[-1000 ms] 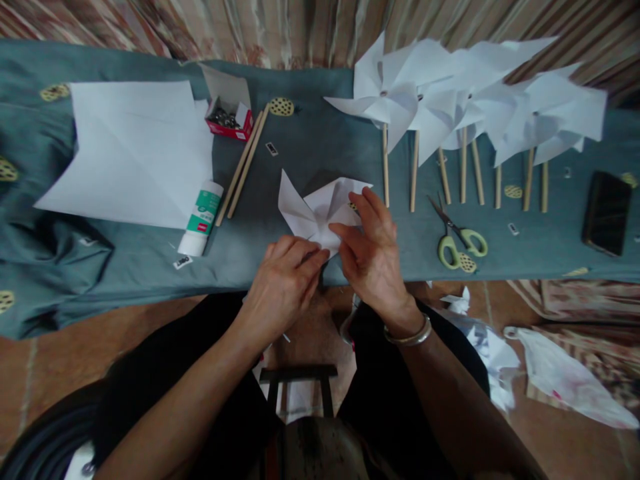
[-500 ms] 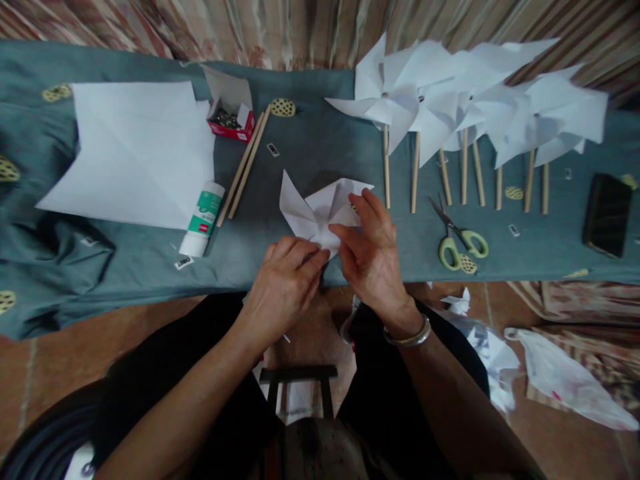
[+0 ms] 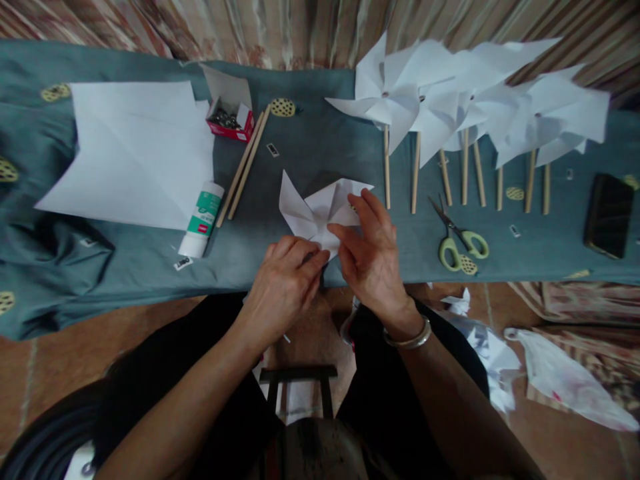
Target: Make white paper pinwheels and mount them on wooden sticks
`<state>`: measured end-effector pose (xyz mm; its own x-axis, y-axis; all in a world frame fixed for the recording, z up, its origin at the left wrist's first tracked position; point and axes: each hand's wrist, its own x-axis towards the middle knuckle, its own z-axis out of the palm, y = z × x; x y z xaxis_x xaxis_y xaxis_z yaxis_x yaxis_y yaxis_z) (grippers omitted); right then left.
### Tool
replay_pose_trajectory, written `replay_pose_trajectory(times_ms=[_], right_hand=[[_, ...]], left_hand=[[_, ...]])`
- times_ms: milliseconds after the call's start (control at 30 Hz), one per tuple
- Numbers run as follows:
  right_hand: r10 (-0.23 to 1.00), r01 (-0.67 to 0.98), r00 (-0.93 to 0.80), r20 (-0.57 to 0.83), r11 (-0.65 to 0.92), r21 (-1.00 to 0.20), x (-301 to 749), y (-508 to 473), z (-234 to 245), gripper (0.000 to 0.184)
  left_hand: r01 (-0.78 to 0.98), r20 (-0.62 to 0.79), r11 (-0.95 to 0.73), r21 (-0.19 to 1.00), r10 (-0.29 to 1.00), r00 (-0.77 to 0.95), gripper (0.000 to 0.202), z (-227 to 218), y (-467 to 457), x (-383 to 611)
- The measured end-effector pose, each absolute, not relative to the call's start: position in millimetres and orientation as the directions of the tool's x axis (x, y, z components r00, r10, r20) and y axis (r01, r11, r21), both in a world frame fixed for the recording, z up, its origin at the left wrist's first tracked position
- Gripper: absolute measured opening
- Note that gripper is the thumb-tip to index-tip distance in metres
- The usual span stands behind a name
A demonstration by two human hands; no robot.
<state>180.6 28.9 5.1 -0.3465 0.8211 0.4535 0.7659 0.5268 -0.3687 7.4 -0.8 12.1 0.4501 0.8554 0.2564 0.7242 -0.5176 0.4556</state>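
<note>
A folded white paper pinwheel, with no stick visible on it, lies near the table's front edge between my hands. My left hand is closed, its thumb and fingertips pinching the pinwheel's lower edge. At the pinwheel's right side is my right hand, a bracelet on its wrist. Its bent fingers rest on the paper, one near the centre and others by the right blade; the exact grip is partly hidden. The lower blade is mostly covered by both hands.
White paper sheets, a glue stick, a red box of small metal pieces and two wooden sticks lie left. Finished pinwheels on sticks, green-handled scissors and a phone are right. A plastic bag lies on the floor.
Almost nothing differs. My right hand's fingertip near the pinwheel's centre has shifted very slightly left; the pinwheel and my left hand stay in place.
</note>
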Motion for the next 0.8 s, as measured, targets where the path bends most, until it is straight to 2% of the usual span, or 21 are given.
replay_pose_trajectory(times_ms=[433, 600, 800], right_hand=[[0.856, 0.782, -0.354, 0.377, 0.492, -0.383, 179.0, 28.7, 4.9, 0.027], [0.876, 0.785, -0.380, 0.296, 0.475, -0.397, 177.3, 27.2, 7.8, 0.038], [0.882, 0.818, -0.396, 0.254, 0.465, -0.338, 171.8, 25.5, 7.1, 0.034]], left_hand=[[0.724, 0.239, -0.514, 0.460, 0.857, 0.456, 0.025, 13.5, -0.3, 7.2], [0.731, 0.221, -0.501, 0.463, 0.864, 0.452, 0.026, 13.7, -0.4, 7.4], [0.712, 0.229, -0.486, 0.506, 0.872, 0.432, 0.026, 15.9, 1.2, 6.9]])
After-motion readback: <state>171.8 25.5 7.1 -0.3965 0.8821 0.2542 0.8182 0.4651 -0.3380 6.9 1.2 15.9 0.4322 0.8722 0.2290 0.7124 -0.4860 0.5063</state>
